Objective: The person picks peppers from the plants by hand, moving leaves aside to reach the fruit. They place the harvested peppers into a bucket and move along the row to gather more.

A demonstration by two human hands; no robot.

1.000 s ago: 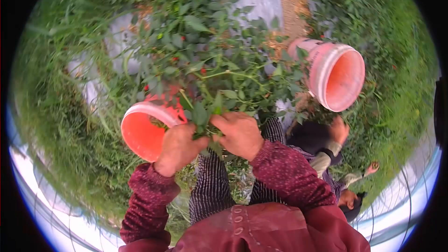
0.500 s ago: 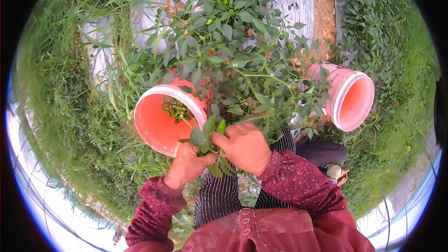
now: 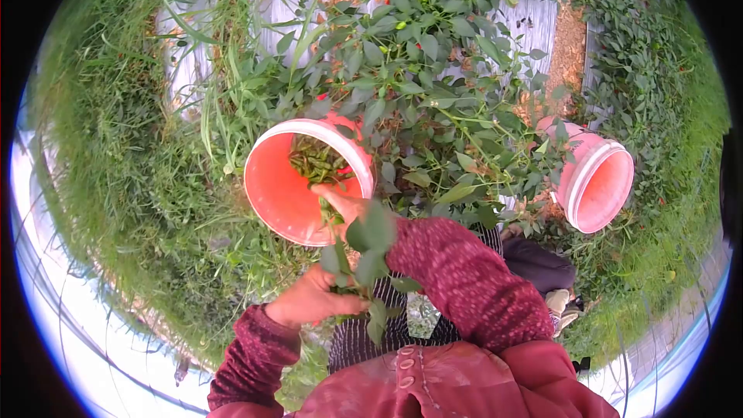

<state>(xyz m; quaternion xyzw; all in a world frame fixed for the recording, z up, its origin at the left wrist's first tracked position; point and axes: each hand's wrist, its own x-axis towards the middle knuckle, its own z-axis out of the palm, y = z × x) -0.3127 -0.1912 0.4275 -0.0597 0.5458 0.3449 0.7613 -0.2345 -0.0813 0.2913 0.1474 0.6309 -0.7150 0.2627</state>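
My left hand (image 3: 316, 299) is closed on a leafy pepper branch (image 3: 371, 267), whose broad green leaves stand up and hang down in front of my body. My right hand (image 3: 344, 205) reaches into the mouth of the near pink bucket (image 3: 267, 186), its fingers close to a heap of green chili peppers (image 3: 313, 159) inside. Something slim and green, apparently a chili pepper (image 3: 333, 210), shows against that hand. Leaves cover part of the right wrist. The near bucket lies tilted with its white rim facing me.
Another pink bucket (image 3: 604, 186) lies tipped at the right. Pepper plants (image 3: 433, 70) with green and red fruit fill the middle, over silvery mulch film (image 3: 530, 27). A person's dark-clothed leg (image 3: 538, 263) shows at lower right. Tall grass grows at left.
My right hand has moved from the branch up and left into the near bucket, away from my left hand. The left hand stays on the branch, slightly lower. The view has shifted.
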